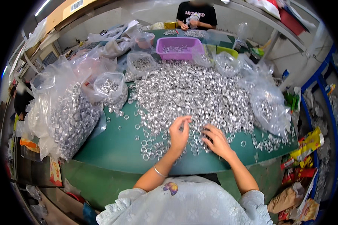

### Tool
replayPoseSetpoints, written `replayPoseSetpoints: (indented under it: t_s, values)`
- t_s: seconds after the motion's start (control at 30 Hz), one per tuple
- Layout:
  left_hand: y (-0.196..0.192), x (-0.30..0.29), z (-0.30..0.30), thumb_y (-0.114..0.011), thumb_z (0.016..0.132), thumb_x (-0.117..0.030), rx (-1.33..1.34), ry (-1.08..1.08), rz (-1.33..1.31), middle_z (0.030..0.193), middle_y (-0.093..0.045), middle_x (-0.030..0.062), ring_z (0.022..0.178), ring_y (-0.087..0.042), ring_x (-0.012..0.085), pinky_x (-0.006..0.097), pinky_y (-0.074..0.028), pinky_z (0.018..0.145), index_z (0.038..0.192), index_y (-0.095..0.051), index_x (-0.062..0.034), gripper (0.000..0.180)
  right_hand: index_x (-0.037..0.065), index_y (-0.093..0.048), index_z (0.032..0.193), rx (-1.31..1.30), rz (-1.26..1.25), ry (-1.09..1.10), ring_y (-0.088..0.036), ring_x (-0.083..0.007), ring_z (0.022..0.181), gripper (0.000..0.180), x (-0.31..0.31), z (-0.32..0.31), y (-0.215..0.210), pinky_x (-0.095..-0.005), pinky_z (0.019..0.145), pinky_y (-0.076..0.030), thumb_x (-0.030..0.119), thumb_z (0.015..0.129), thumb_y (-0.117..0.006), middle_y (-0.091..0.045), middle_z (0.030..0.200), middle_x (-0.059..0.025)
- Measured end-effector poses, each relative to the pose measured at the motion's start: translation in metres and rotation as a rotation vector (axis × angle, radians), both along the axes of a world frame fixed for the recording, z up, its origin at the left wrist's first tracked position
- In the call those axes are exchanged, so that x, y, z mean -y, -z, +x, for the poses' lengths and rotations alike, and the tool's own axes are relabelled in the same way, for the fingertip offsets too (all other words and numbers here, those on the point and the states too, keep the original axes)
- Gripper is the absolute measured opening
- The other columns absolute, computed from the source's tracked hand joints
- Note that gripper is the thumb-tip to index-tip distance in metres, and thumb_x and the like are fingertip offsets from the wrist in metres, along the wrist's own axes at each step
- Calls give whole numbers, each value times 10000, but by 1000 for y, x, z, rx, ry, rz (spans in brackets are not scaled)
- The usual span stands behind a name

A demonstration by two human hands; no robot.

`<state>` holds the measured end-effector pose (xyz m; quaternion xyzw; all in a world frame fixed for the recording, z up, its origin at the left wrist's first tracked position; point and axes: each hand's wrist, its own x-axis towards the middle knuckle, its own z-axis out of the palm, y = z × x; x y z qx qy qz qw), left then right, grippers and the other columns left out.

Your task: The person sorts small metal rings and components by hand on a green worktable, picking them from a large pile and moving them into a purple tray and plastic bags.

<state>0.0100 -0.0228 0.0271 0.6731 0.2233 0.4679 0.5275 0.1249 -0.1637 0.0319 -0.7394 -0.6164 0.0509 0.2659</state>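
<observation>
A broad heap of small silver metal rings (191, 93) covers the middle of the green table (116, 144). At the near edge of this heap is my left hand (179, 134), its fingers bent toward the thumb in a pinch. Whatever lies between those fingertips is too small to make out. My right hand (217, 142) rests low over loose rings, fingers apart and pointing left, with no ring visibly gripped. More rings lie scattered between and around both hands.
Clear plastic bags of rings stand at the left (73, 120) and right (268, 107). Behind the heap sits a purple basin (178, 48) holding some rings. A person in a black shirt (197, 17) works at the far end. Blue shelving (319, 82) borders the right.
</observation>
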Motion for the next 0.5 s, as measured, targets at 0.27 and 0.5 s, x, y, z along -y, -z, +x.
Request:
replayPoseSetpoints:
  t_s: [0.27,0.5]
  values:
    - [9,50,-101,-680,724,-322,-826,147,648,1396,-280,67,1298,-189,370,669,-122,970,1278,-434,-153,628,40,-521,1142,147,78,105,-298,-337,1258,458,41,-40,27,-478,988,-268,226,747,-662,-407,1285,-139]
    - [46,41,-128,-651,750,-341,-917,108,822,1387,-298,55,1277,-224,372,670,-134,967,1224,-492,-196,521,52,-552,1091,94,224,264,-300,-379,1225,381,54,-50,38,-472,987,-243,136,735,-658,-410,1246,-161]
